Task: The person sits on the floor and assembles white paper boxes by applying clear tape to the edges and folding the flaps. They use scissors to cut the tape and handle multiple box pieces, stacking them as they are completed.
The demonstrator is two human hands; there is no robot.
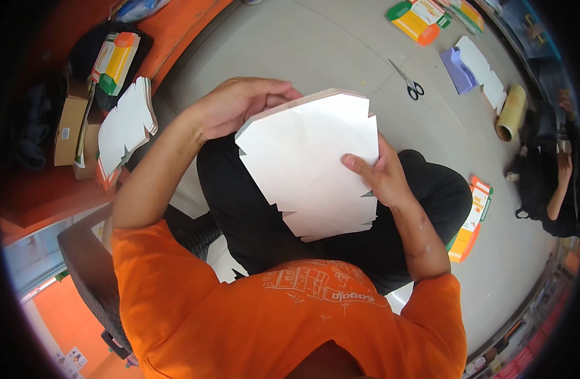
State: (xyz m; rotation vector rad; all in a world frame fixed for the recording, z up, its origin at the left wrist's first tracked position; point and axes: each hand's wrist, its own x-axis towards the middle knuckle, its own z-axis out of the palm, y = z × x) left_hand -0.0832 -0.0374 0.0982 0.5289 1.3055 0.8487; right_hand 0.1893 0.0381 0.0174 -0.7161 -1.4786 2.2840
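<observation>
A thick stack of flat white cardboard box blanks (315, 158) with notched edges is held tilted above my lap, plain side toward me. My right hand (381, 170) grips its right edge, the thumb lying on the white face and the fingers behind. At the far left edge, my left hand (245, 104) curls against the stack; its fingertips are partly hidden behind the cardboard. Both my legs in black trousers (438, 189) are bent underneath.
On the orange table (182, 31) at left lie another stack of white blanks (125, 126), a printed blank (116, 63) and a brown carton (72, 123). Floor items include scissors (409, 82), printed blanks (416, 19), a purple piece (458, 69) and a tape roll (511, 114). Another person (558, 183) sits at far right.
</observation>
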